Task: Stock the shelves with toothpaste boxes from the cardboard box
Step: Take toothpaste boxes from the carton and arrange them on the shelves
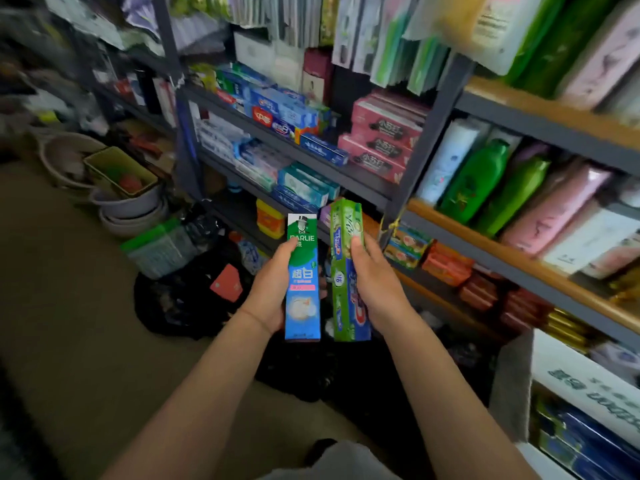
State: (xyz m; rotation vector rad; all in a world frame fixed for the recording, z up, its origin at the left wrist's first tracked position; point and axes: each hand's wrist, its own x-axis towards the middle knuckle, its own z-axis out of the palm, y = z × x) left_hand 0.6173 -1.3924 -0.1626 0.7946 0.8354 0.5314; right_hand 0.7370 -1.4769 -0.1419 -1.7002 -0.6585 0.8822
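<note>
My left hand (272,289) grips a green, white and blue toothpaste box (302,299), held upright in front of me. Beside it my right hand (375,282) grips a green and blue toothpaste box (346,237), also upright, its top a little higher. Both boxes hang in the air below the grey metal shelf (311,157), where several blue toothpaste boxes (287,112) lie stacked. The cardboard box (512,386) stands open at the lower right with blue boxes (581,441) inside.
Pink boxes (384,140) sit right of the toothpaste stack. Green bottles (474,181) and pink packs fill the wooden shelf at right. Black bags (187,299) and stacked basins (128,206) lie on the floor at left. Packets hang from above.
</note>
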